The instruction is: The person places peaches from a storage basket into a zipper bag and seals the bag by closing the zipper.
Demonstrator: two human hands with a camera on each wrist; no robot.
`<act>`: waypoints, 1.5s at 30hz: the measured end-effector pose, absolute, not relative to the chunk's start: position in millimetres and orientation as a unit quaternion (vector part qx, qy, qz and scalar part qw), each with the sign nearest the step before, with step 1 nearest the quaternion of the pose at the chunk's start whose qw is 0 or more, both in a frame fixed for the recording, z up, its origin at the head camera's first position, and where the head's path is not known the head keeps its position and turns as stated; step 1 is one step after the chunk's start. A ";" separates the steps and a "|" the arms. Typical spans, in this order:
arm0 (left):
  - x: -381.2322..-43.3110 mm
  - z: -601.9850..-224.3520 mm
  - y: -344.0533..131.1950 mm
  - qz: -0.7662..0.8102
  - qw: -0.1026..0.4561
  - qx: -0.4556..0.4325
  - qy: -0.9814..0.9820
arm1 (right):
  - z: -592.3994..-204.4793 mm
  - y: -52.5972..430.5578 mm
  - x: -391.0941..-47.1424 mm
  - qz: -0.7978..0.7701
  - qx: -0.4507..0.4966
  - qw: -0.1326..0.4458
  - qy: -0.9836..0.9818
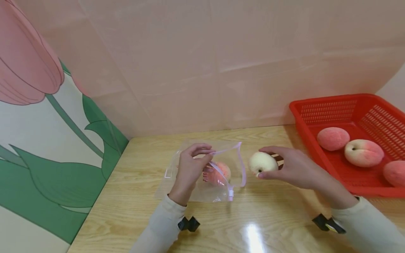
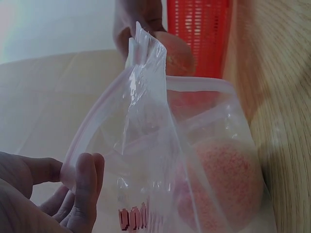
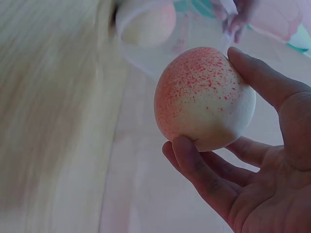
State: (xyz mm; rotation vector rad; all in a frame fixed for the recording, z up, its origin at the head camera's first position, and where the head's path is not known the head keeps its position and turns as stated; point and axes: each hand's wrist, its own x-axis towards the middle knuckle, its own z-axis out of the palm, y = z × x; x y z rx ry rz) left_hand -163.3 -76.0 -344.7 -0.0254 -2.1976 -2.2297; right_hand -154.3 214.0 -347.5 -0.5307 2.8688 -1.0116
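A clear zip bag (image 1: 190, 186) with a pale purple seal lies on the table, its mouth spread toward the right. Inside it rests a pink peach (image 2: 221, 182). My left hand (image 1: 191, 167) pinches the bag's upper rim between thumb and fingers, as the left wrist view shows at the purple strip. My right hand (image 1: 295, 167) holds a second peach (image 3: 204, 99), cream with red speckles, between thumb and fingertips. That peach is just right of the bag's mouth, apart from it. A slider (image 1: 231, 193) sits at the seal's near end.
At the right stands a red basket (image 1: 303, 126) with several peaches (image 1: 364, 153) in it. The wooden table (image 1: 126, 211) meets a pinkish covered wall (image 1: 190, 70) at the back. A tulip-printed panel (image 1: 63, 168) borders the left side.
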 end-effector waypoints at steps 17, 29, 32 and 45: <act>-162.2 -344.8 -73.6 -0.711 0.009 -0.008 -0.703 | -365.5 173.0 -149.9 -0.267 -0.185 -0.027 0.945; -161.2 -345.0 -71.2 -0.703 0.009 -0.008 -0.711 | -372.1 160.2 -147.3 -0.302 -0.153 -0.016 0.941; -160.9 -345.1 -70.6 -0.701 0.010 -0.014 -0.713 | -373.7 156.5 -146.7 -0.301 -0.145 -0.017 0.942; -157.4 -346.0 -66.8 -0.710 -0.010 -0.027 -0.704 | -378.8 142.6 -142.9 -0.343 -0.154 -0.011 0.926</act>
